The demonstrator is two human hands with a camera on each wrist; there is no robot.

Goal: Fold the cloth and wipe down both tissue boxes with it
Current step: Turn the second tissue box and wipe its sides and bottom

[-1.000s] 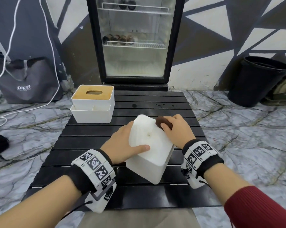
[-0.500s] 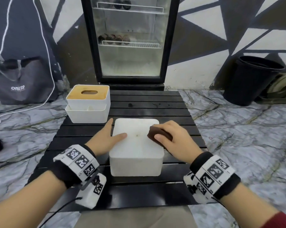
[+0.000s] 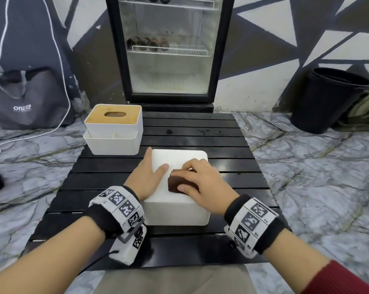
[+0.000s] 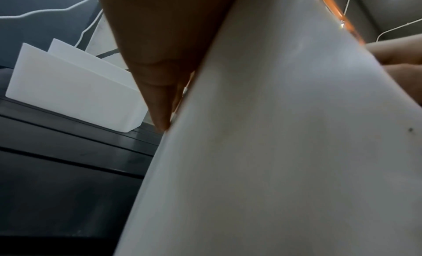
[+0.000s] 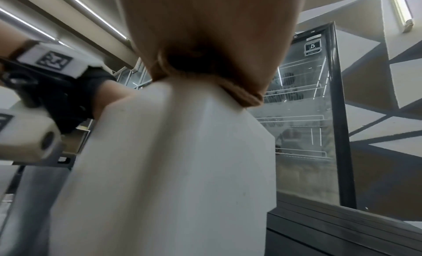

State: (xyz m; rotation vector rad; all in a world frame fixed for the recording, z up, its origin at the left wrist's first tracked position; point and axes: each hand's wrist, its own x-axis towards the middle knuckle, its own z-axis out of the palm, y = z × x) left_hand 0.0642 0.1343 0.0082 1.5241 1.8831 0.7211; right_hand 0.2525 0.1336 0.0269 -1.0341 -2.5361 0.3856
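Close to the person, both hands are on a plain white tissue box that sits in the middle of the black slatted table. The box seems to be turned over, because its top face is smooth with no hole in it.

The right hand has its fingers curled around a small brown folded cloth and presses it down on the top of the box, near the middle. The left hand lies flat and loose against the left side of the box, with the thumb resting on top. It holds the box in place and grabs nothing.

So the cloth looks already folded, and the step now is wiping this first box. I think the top is being done. Next the cloth needs to slide over the rest of the top and down the sides, while the left hand keeps the box from skidding.

Farther back, at the far left of the table, stands the second tissue box, white with a wooden lid and a slot. Nobody is touching it. It looks like it waits for its turn.

Behind the table is a glass-door fridge. A black bin stands far right, and a grey bag far left.
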